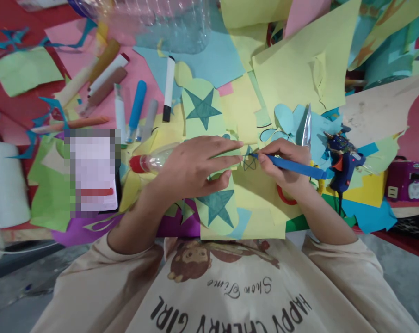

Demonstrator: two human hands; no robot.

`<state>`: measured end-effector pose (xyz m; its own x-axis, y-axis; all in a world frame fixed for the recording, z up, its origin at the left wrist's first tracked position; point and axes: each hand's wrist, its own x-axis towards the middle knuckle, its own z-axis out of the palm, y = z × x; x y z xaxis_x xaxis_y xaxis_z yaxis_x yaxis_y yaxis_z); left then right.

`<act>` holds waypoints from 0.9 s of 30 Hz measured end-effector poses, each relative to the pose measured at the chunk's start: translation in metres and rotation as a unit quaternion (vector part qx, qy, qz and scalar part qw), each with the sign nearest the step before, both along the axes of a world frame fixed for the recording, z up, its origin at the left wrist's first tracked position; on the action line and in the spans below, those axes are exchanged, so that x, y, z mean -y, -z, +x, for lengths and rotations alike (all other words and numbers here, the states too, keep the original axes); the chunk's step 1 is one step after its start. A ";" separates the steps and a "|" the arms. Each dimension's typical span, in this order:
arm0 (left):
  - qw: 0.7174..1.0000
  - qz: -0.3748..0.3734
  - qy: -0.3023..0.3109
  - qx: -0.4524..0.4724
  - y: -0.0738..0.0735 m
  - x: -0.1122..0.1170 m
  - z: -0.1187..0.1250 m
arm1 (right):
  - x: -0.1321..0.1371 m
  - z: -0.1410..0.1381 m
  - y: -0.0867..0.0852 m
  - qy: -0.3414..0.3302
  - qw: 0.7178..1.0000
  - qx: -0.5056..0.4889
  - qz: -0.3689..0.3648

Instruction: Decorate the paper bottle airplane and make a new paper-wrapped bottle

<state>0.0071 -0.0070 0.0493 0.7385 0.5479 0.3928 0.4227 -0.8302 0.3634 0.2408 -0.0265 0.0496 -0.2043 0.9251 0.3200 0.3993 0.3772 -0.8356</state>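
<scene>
In my right hand (286, 162) is a blue marker (294, 166), its tip on a small star outline (249, 159) drawn on yellow paper (261, 194). My left hand (202, 164) lies flat with its fingers stretched toward that star, across a clear plastic bottle with a red cap (136, 164) and the pale green paper. A dark green star (203, 108) shows on the green paper beyond my left hand, and another green star (218, 208) shows nearer my body. The bottle's middle is hidden under my hand.
Scissors (306, 127) lie by my right hand, partly covered. A dark blue glue gun (343, 169) stands to their right. Several markers (137, 111), a phone (95, 171) and a white cylinder (6, 185) are at left. A large clear plastic container (175, 27) sits at the back.
</scene>
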 end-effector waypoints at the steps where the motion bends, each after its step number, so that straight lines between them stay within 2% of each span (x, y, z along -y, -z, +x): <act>1: 1.000 0.001 0.000 0.001 0.000 0.000 0.000 | 0.000 0.000 0.000 -0.002 1.000 0.000 0.000; 7: 1.000 0.006 -0.007 -0.001 0.000 0.000 0.000 | -0.002 0.001 0.005 0.024 0.999 -0.013 0.033; 11: 1.000 0.001 -0.002 -0.005 0.000 0.000 -0.001 | -0.004 0.001 0.006 0.011 0.998 -0.014 0.052; 17: 0.999 -0.023 0.001 -0.025 0.000 -0.001 -0.003 | -0.003 0.000 0.000 0.003 0.999 -0.003 0.038; 27: 1.000 0.008 -0.003 -0.007 0.000 -0.001 -0.001 | -0.002 0.001 0.006 0.023 0.999 -0.016 0.032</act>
